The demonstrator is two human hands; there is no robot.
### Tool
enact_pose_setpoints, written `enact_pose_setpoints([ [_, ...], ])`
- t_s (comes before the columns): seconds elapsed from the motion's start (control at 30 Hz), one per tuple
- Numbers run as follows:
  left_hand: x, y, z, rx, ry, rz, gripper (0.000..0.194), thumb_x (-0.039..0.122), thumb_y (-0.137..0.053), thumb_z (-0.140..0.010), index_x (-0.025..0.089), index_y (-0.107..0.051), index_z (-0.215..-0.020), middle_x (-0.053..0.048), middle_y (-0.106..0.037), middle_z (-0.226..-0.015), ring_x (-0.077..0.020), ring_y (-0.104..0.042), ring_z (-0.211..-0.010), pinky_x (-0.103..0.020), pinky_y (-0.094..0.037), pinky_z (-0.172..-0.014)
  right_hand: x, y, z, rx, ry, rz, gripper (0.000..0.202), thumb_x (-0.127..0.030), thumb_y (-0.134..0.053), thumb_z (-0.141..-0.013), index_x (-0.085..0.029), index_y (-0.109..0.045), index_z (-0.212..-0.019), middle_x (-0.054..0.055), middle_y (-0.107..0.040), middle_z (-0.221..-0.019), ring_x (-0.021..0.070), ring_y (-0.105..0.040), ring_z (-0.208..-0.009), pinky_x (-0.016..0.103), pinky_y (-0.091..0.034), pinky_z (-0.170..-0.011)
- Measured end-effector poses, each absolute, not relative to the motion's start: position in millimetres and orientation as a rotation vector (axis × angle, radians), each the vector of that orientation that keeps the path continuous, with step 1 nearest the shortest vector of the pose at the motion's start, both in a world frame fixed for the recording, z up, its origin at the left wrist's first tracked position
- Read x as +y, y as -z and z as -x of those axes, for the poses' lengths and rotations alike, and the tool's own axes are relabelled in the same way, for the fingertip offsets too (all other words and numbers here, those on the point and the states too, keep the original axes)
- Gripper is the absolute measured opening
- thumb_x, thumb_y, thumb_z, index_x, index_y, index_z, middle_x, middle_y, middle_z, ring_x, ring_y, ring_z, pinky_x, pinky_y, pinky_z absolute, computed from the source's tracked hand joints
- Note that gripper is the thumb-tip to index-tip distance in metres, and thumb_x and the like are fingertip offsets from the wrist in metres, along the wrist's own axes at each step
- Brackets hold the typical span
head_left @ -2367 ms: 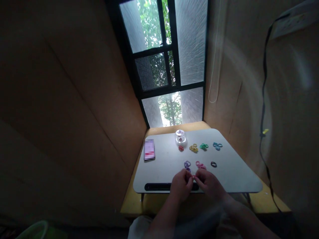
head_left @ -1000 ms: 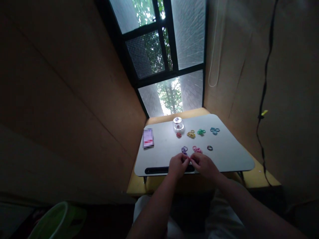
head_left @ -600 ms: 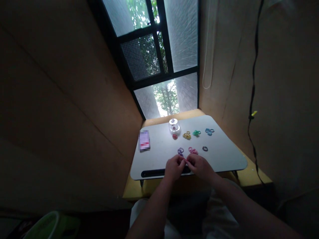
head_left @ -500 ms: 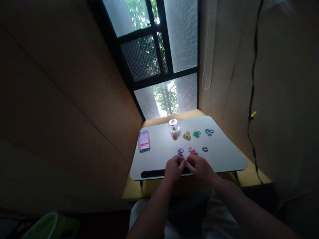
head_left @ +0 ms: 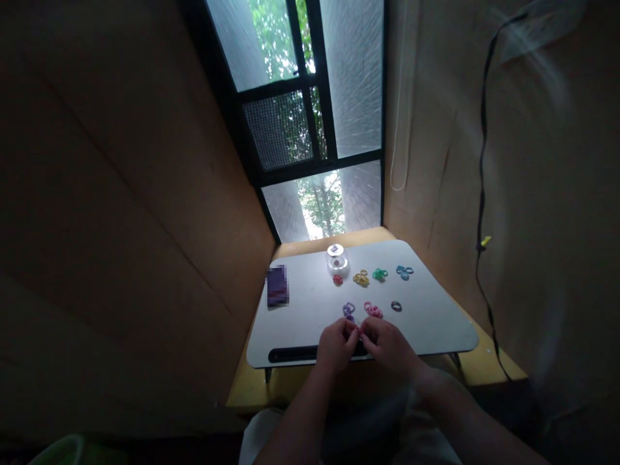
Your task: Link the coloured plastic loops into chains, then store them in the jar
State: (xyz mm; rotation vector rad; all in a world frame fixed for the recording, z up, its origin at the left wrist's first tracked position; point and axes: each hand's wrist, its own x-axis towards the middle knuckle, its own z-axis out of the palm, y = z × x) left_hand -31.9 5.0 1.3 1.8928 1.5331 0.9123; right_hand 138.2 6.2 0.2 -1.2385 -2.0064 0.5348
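My left hand (head_left: 335, 343) and my right hand (head_left: 388, 341) meet above the near edge of the white lap table (head_left: 300, 323). Fingertips of both are pinched on a small pink hair tie (head_left: 359, 330), mostly hidden by the fingers. Just beyond the left fingers lie purple hair ties (head_left: 348, 310). A pink pile (head_left: 373, 310) sits past the right fingers, with a dark hair tie (head_left: 396, 306) to its right. Farther back, red (head_left: 338, 279), yellow (head_left: 361, 278), green (head_left: 380, 274) and blue hair ties (head_left: 404, 272) lie in separate groups.
A clear round container (head_left: 338, 261) stands at the back of the table. A dark, blurred-out flat object (head_left: 278, 286) lies at the left. The black slot (head_left: 290, 354) runs along the near edge. A black cord (head_left: 481, 194) hangs on the right wall.
The whole scene sits slightly lower in view as the head tilts up. Both hands stay pinched together in nearly the same place over the table edge.
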Motion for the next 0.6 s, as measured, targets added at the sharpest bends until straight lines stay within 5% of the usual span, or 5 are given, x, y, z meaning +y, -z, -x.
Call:
enact_pose_setpoints([
  [0.6,-0.6,-0.6,32.4,1.526,-0.910,-1.908,0.007,0.022,-0.058,-0.084,0.020,-0.064,-0.082,0.001,-0.067,-0.077,-0.0146,-0.058,-0.071,-0.025,-0.038,-0.064,8.2,8.1,-133.4,-2.013,-0.505,1.336,0.015,-0.026,-0.048,-0.086,-0.022,-0.052,-0.073,0.000,-0.060,-0.073,0.0164,-0.054,-0.070,0.027,-0.036,-0.065],
])
